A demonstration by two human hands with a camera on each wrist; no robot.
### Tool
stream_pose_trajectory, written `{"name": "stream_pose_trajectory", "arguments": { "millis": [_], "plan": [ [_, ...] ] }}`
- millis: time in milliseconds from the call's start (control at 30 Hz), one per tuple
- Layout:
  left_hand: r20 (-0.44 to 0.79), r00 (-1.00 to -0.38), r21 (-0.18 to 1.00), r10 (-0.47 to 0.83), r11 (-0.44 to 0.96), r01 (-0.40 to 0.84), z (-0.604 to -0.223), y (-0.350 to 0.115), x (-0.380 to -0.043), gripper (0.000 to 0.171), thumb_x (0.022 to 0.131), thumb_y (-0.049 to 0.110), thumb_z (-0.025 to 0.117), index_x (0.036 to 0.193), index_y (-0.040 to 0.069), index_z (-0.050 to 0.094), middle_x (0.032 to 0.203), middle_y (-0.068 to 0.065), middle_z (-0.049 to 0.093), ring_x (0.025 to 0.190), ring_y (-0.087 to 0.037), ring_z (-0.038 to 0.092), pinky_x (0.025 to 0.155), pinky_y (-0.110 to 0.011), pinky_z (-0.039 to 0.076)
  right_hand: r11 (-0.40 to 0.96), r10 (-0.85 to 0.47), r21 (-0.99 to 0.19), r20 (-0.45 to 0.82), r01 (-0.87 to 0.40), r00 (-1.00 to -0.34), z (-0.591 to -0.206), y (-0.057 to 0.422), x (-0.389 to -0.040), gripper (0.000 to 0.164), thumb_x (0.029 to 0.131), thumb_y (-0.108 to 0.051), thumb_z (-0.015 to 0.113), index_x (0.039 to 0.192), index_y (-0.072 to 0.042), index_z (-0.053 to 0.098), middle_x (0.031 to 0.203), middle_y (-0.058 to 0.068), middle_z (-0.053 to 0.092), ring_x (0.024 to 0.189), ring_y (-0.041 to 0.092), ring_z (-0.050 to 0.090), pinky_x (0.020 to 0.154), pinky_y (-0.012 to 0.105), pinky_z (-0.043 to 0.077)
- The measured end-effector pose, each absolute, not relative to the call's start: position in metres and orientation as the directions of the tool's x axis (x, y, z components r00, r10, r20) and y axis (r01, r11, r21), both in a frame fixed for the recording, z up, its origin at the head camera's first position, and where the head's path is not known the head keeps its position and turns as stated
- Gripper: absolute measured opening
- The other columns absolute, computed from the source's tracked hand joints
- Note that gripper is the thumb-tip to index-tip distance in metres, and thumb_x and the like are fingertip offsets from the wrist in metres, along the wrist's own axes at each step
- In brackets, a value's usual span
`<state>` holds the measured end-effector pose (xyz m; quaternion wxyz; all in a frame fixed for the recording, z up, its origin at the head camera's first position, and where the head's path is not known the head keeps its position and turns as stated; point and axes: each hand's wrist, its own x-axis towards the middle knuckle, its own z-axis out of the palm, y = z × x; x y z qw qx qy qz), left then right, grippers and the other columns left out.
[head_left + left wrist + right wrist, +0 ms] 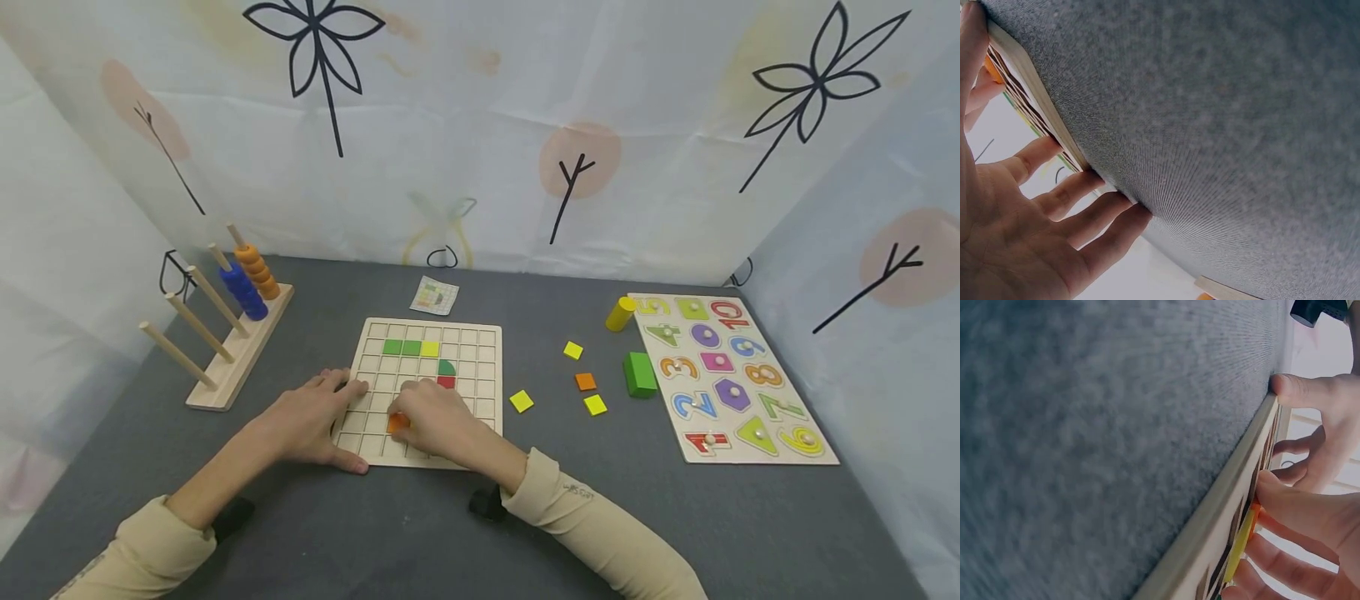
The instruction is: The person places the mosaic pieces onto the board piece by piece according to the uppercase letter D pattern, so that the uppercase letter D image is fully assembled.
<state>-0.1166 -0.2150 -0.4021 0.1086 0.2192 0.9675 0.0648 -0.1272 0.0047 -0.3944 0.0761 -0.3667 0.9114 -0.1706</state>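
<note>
A wooden grid board (483, 333) lies flat on the table, with green, yellow and red tiles in some cells. My left hand (311, 421) rests along its left edge, fingers spread and thumb at the near left corner. Over the lower middle of the board, my right hand (442, 417) pinches an orange square tile (397, 422) low against the grid. In the right wrist view a yellow piece (1239, 547) shows beside the orange tile, under the fingers; whether they touch it I cannot tell. Part of the grid is hidden beneath this hand.
Loose yellow tiles (521, 402) and an orange tile (586, 382) lie right of the board. Beyond them are a green block (640, 375), a yellow cylinder (620, 314) and a number puzzle (693, 408). A peg stacker (240, 358) stands left; a pattern card (434, 296) lies behind.
</note>
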Motion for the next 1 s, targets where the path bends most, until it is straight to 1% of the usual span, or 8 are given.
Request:
{"name": "stream_pose_trajectory", "arguments": {
  "millis": [200,400,733,900,1000],
  "plan": [
    [-0.185,-0.879,0.174,0.439,0.895,0.410,-0.4026,-0.2148,-0.1167,0.114,0.061,0.078,0.082,0.146,0.008,0.053,0.149,-0.030,0.048,0.136,-0.059,0.046,0.089,-0.073,0.050,0.680,-0.685,-0.372,-0.014,-0.632,-0.728,-0.3967,0.0029,-0.1288,0.021,0.088,-0.023,0.083,0.106,-0.013,0.081,0.092,0.000,0.072,0.076,0.007,0.053,0.055,0.016,0.039],
    [-0.184,-0.879,0.177,0.440,0.894,0.411,-0.4029,-0.2153,-0.1171,0.114,0.061,0.079,0.081,0.145,0.008,0.053,0.149,-0.030,0.049,0.136,-0.059,0.047,0.090,-0.072,0.050,0.695,-0.680,-0.350,-0.038,-0.628,-0.732,-0.3951,0.0047,-0.1308,0.019,0.089,-0.022,0.081,0.107,-0.014,0.081,0.094,-0.001,0.072,0.079,0.007,0.055,0.059,0.016,0.041],
    [-0.170,-0.879,0.169,0.446,0.892,0.420,-0.4044,-0.2165,-0.1173,0.114,0.061,0.080,0.081,0.145,0.008,0.053,0.148,-0.030,0.050,0.135,-0.058,0.048,0.089,-0.072,0.051,0.693,-0.678,-0.365,-0.037,-0.622,-0.734,-0.3955,0.0054,-0.1331,0.018,0.088,-0.023,0.082,0.105,-0.015,0.081,0.092,-0.002,0.071,0.078,0.005,0.055,0.059,0.016,0.041],
    [-0.171,-0.878,0.170,0.448,0.891,0.422,-0.4038,-0.2157,-0.1168,0.115,0.060,0.081,0.080,0.144,0.008,0.054,0.148,-0.030,0.050,0.134,-0.058,0.049,0.087,-0.072,0.051,0.703,-0.671,-0.361,-0.050,-0.613,-0.740,-0.3927,0.0078,-0.1345,0.021,0.091,-0.027,0.079,0.110,-0.017,0.081,0.098,-0.002,0.072,0.083,0.007,0.062,0.060,0.016,0.043],
    [-0.174,-0.879,0.168,0.444,0.893,0.418,-0.4035,-0.2156,-0.1168,0.115,0.060,0.081,0.080,0.145,0.009,0.054,0.148,-0.030,0.050,0.135,-0.058,0.049,0.087,-0.072,0.051,0.716,-0.652,-0.377,-0.057,-0.588,-0.756,-0.3883,0.0125,-0.1370,0.023,0.093,-0.029,0.077,0.113,-0.017,0.080,0.101,-0.001,0.072,0.084,0.010,0.063,0.058,0.017,0.044]
  ]
}}
